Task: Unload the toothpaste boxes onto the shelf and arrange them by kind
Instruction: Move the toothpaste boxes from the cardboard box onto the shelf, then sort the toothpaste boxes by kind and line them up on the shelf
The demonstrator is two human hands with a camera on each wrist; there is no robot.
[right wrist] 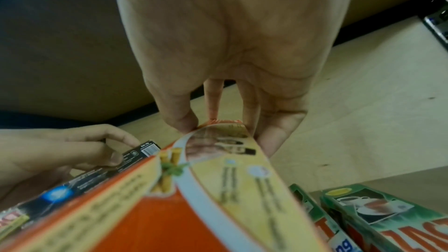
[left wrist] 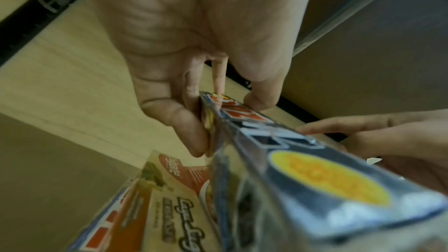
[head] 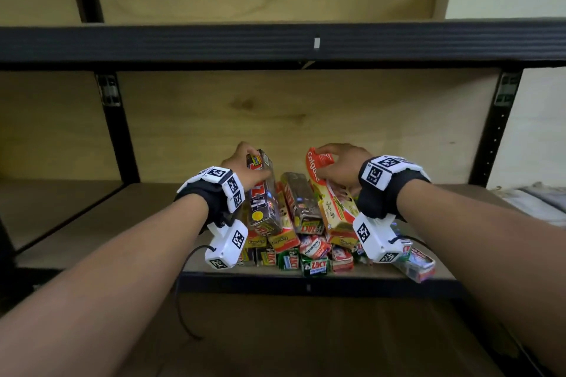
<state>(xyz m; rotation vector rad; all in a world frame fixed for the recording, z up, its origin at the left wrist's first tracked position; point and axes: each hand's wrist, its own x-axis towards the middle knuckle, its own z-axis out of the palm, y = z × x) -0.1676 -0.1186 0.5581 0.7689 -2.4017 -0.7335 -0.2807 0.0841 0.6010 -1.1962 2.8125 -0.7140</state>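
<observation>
A heap of toothpaste boxes [head: 306,242] lies on the wooden shelf [head: 122,223]. My left hand [head: 245,162] grips the far end of a dark Zact box [head: 263,193], thumb on one side and fingers on the other; the left wrist view shows that Zact box [left wrist: 303,160] running toward the camera. My right hand [head: 343,165] pinches the far end of a red and cream Colgate box [head: 330,196], seen close as the Colgate box [right wrist: 206,189] in the right wrist view. Both boxes tilt up off the heap.
Green Zact boxes [right wrist: 387,217] and a Pepsodent box [head: 315,246] lie at the heap's front, near the shelf's front edge [head: 306,285]. A black beam [head: 275,43] spans overhead. Black uprights [head: 119,128] stand at both sides. Bare shelf board lies left of the heap.
</observation>
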